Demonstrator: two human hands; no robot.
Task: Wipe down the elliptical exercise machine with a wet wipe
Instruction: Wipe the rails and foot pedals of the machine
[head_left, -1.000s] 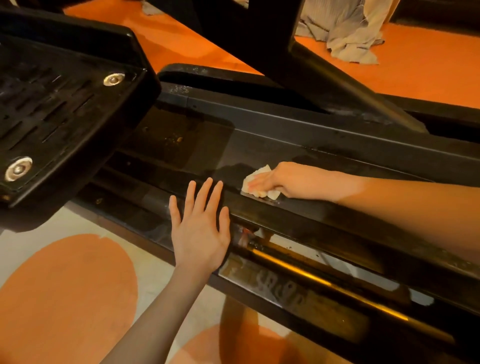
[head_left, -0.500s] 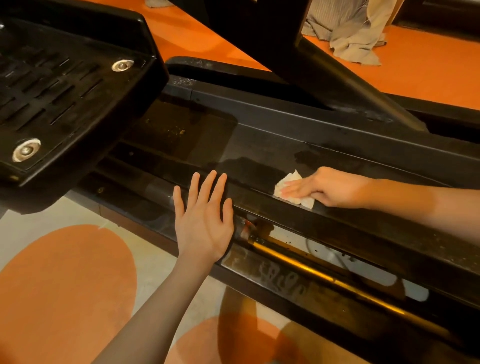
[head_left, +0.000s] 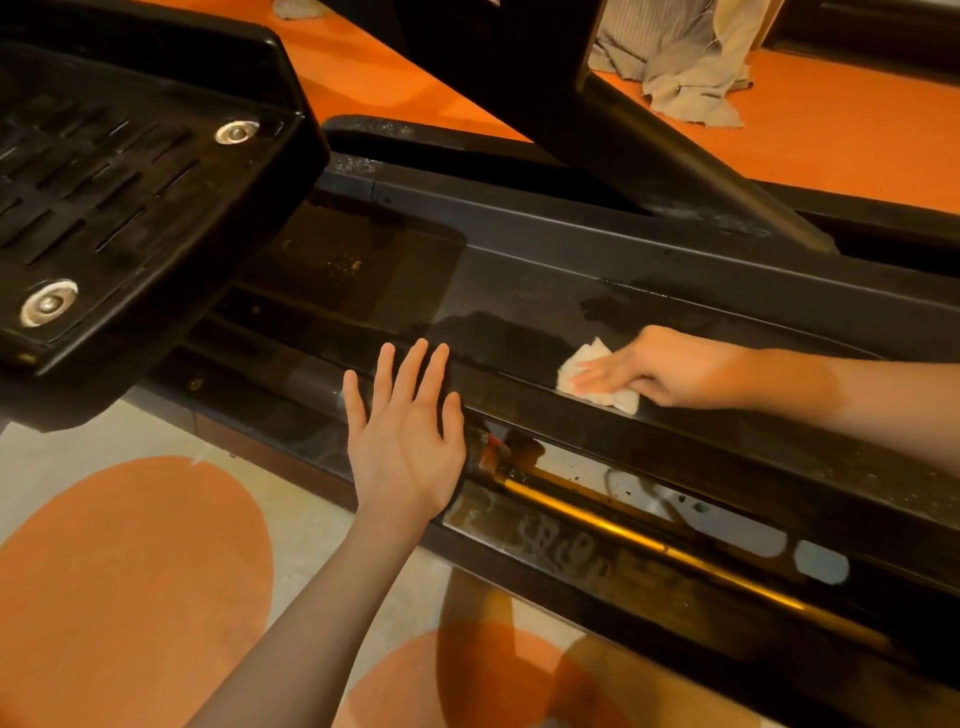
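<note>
1. Black, glossy plastic and metal all over: elliptical machine (head_left: 649, 270) filling the view from nine o'clock to four o'clock, long rail housing running diagonally, damp streaks darker than the dusty patches beside them.
2. Orange and pale floor covering (head_left: 130, 571) showing at seven o'clock and again across the top at one o'clock; room dim and warm-lit, so grime hard to read on the dark shell.
3. Ribbed black foot pedal (head_left: 130, 197) raised at ten o'clock, two metal bolts on it, overhanging the dusty, crumb-flecked end of the rail. Judged untouched so far; worth reaching under it later.
4. Heap of grey-beige cloth (head_left: 685, 67) on the floor at one o'clock, well apart from the work.
5. Left hand (head_left: 405, 436) near centre, flat and spread wide, holding nothing, over the near edge of the rail; whether resting on it or just above, impossible to tell. Best used as a brace, clear of the wet path.
6. Right hand (head_left: 670, 369) at three o'clock, fingers extended and pressing down on the wipe.
7. White wet wipe (head_left: 597, 379), crumpled, on the rail's upper face under those fingertips. For a good pass: even pressure, long overlapping strokes along the rail, refolding to a clean face once soiled, then the edge lip and the gold-trimmed channel below.
</note>
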